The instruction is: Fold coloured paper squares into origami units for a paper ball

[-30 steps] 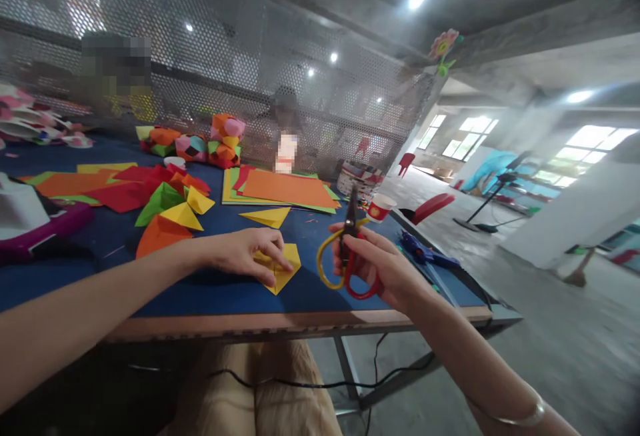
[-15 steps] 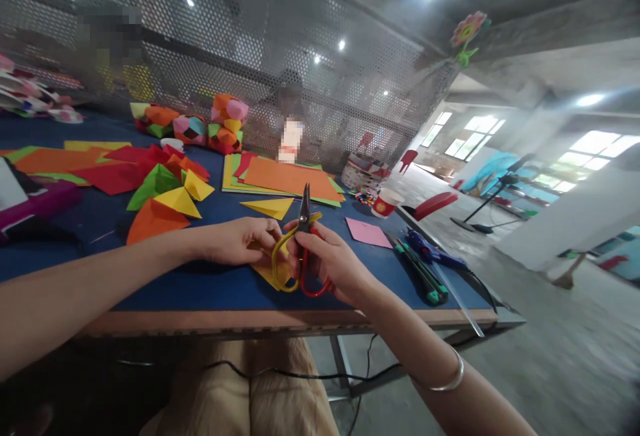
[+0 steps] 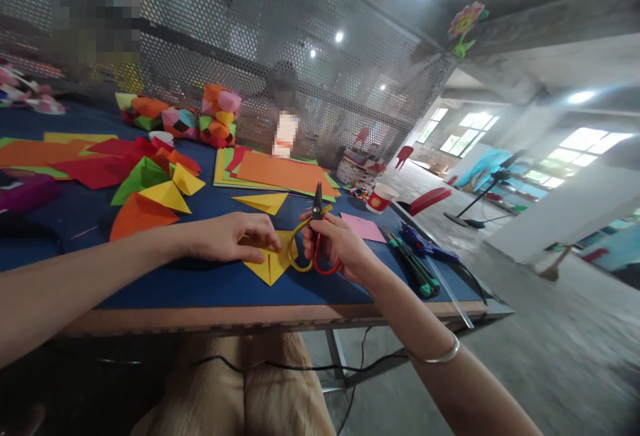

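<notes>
My right hand (image 3: 340,243) is wrapped round scissors (image 3: 317,209) with one yellow and one red handle loop, their dark blades pointing away from me. A small yellow bit shows by the blades; whether it is paper is unclear. Under my left hand (image 3: 237,236) lies a creased yellow paper (image 3: 270,271), its pointed corner toward me. The left fingers are loosely bent and apart over it, and some of the paper is hidden beneath them. A folded yellow paper triangle (image 3: 263,203) lies just beyond both hands.
Folded paper pieces (image 3: 145,213) lie left, with stacked coloured sheets (image 3: 285,176) behind. To the right are a pink paper square (image 3: 363,227), a paper cup (image 3: 383,197), cutters (image 3: 413,266) and a blue glue gun (image 3: 427,246). A mesh panel (image 3: 240,43) stands behind the table.
My right hand has moved right with the scissors, away from my left hand. The left fingers have loosened, and more of the yellow paper now shows, lying on the table.
</notes>
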`<state>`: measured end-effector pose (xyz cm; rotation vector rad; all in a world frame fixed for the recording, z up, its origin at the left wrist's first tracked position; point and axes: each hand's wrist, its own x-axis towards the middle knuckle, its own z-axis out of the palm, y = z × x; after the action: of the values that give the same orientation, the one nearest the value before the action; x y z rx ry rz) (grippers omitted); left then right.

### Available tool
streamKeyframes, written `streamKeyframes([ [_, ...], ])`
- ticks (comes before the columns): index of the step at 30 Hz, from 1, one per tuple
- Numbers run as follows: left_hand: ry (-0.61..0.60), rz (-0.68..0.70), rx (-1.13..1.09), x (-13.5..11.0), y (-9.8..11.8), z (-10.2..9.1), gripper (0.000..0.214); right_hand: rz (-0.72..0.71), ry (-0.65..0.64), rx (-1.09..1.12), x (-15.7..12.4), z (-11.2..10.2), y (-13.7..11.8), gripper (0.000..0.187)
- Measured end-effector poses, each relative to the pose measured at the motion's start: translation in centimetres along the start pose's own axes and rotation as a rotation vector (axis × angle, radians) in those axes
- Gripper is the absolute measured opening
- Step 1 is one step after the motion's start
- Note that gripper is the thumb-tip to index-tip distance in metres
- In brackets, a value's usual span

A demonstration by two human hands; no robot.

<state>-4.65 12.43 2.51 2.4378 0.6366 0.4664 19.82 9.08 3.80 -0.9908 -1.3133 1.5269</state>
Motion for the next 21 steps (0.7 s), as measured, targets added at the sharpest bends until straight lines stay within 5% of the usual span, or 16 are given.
streamKeyframes([
  [14, -0.052, -0.030, -0.084, -0.1, -0.4, -0.6, 0.041, 0.027, 0.062, -0.053, -0.4, 0.2, -0.7, 0.024],
  [21, -0.064, -0.022, -0.115, -0.1, -0.3, -0.5, 0.039, 0.084, -0.023, -0.028, -1.1, 2.4, -0.1, 0.026],
])
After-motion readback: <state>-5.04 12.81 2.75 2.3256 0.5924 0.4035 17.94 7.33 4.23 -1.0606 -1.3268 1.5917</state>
